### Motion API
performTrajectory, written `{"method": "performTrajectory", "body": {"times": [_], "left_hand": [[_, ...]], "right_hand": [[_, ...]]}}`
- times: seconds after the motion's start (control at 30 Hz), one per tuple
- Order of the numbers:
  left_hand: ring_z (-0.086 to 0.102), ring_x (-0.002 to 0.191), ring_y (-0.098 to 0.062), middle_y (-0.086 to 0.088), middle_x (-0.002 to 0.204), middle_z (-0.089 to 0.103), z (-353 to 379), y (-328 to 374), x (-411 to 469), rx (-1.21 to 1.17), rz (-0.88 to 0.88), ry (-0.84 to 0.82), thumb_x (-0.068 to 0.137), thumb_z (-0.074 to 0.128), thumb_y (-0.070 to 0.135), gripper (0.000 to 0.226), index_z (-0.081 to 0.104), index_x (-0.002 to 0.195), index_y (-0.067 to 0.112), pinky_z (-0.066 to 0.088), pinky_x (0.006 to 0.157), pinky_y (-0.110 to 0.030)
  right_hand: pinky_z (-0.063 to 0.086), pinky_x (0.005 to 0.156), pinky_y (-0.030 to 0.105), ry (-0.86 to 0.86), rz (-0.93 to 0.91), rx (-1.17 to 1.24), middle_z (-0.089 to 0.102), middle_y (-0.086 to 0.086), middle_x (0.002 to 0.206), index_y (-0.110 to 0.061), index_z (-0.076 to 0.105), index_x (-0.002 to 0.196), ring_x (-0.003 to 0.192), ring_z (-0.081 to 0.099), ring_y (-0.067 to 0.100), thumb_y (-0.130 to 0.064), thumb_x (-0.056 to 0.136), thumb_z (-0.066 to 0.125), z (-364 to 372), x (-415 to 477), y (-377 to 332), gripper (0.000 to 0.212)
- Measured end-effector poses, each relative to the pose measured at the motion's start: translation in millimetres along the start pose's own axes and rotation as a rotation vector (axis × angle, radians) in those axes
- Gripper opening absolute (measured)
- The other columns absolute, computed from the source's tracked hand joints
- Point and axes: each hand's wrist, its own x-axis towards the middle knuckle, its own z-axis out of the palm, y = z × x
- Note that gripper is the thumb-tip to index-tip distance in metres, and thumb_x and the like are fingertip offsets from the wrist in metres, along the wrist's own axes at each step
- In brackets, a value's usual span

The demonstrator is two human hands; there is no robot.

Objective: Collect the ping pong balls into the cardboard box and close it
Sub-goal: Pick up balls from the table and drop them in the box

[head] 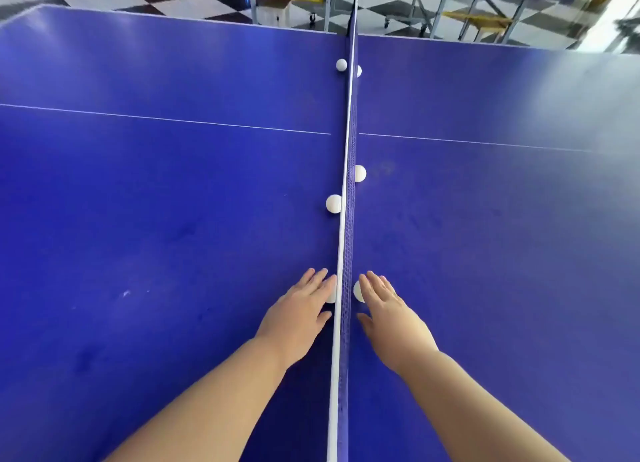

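White balls lying trapped against the net (347, 219), left hand (298, 314) and right hand (391, 318) reaching toward 12 o'clock, fingers spread, grasping nothing, nearing one ball (331, 293) and another (357, 291).

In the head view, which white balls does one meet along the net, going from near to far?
Ball at the left hand and ball at the right hand → ball left of the net → ball right of the net → far pair.
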Motion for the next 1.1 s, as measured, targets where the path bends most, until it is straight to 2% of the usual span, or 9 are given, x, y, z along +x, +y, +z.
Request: {"method": "performTrajectory", "body": {"times": [0.1,0.17,0.23,0.3,0.37,0.47,0.63,0.87,1.1], "left_hand": [[0.006,0.144,-0.002,0.019,0.155,0.022,-1,-1,6,-0.048,0.002,0.018,0.101,0.044,0.021,0.052,0.026,0.148,0.033,0.038,0.107,-0.039],[0.013,0.144,-0.003,0.016,0.150,0.037,-4,0,8,-0.107,-0.009,0.027,0.099,0.048,0.018,0.044,0.040,0.140,0.030,0.041,0.104,-0.040],[0.031,0.139,-0.009,0.007,0.132,0.056,-6,3,6,-0.155,-0.019,0.044,0.096,0.053,0.016,0.019,0.051,0.110,0.029,0.048,0.093,-0.041],[0.056,0.108,-0.018,0.003,0.103,0.061,-10,6,4,-0.140,-0.009,0.086,0.093,0.056,0.015,0.027,0.040,0.082,0.034,0.052,0.076,-0.042],[0.054,0.077,-0.016,0.008,0.085,0.054,-11,7,-1,-0.134,-0.022,0.127,0.091,0.057,0.015,0.029,0.038,0.077,0.032,0.052,0.067,-0.040],[0.054,0.080,-0.011,0.013,0.092,0.057,-21,8,-16,-0.103,-0.059,0.184,0.089,0.062,0.022,0.013,0.053,0.096,0.030,0.050,0.065,-0.028],[0.053,0.103,-0.012,0.011,0.121,0.054,-46,18,-56,-0.059,-0.041,0.214,0.088,0.065,0.019,0.037,0.056,0.124,0.027,0.048,0.079,-0.024],[0.052,0.089,-0.011,0.009,0.114,0.041,-95,50,-139,-0.020,-0.023,0.378,0.086,0.069,0.020,0.040,0.058,0.124,0.027,0.046,0.068,-0.020],[0.054,0.106,-0.012,0.005,0.127,0.054,-138,83,-247,-0.053,0.011,0.491,0.087,0.068,0.018,0.046,0.056,0.130,0.024,0.045,0.082,-0.017]], "right_hand": [[0.045,0.079,0.022,0.038,0.010,-0.023,0.011,-0.016,0.158,-0.032,0.015,0.149,0.142,0.023,0.009,-0.028,0.100,0.041,1,6,-2,0.056],[0.050,0.077,0.026,0.056,0.027,0.009,0.025,-0.013,0.154,-0.029,0.028,0.146,0.133,0.039,0.015,-0.020,0.098,0.046,0,8,-5,0.052],[0.054,0.075,0.035,0.097,0.033,0.060,0.047,-0.009,0.135,-0.024,0.045,0.132,0.115,0.052,0.021,-0.011,0.093,0.051,-1,6,-8,0.041],[0.054,0.069,0.038,0.127,0.055,0.080,0.053,-0.008,0.119,-0.023,0.051,0.119,0.101,0.055,0.021,-0.011,0.091,0.053,-4,3,-9,0.030],[0.053,0.068,0.037,0.129,0.074,0.074,0.053,-0.008,0.120,-0.023,0.050,0.119,0.101,0.053,0.019,-0.014,0.091,0.054,-7,-2,-10,0.029],[0.053,0.072,0.036,0.144,0.100,0.081,0.051,-0.007,0.126,-0.024,0.049,0.125,0.107,0.052,0.020,-0.017,0.092,0.055,-20,-13,-13,0.034],[0.054,0.071,0.036,0.215,0.136,0.109,0.052,-0.007,0.126,-0.025,0.050,0.127,0.106,0.051,0.018,-0.019,0.092,0.056,-52,-46,-32,0.036],[0.048,0.072,0.029,0.347,0.089,0.137,0.052,-0.007,0.124,-0.026,0.050,0.130,0.106,0.050,0.016,-0.029,0.091,0.059,-103,-126,-84,0.040],[0.052,0.076,0.031,0.370,-0.037,0.140,0.049,-0.005,0.128,-0.026,0.047,0.133,0.101,0.055,0.017,-0.030,0.092,0.058,-145,-208,-156,0.042]]}}
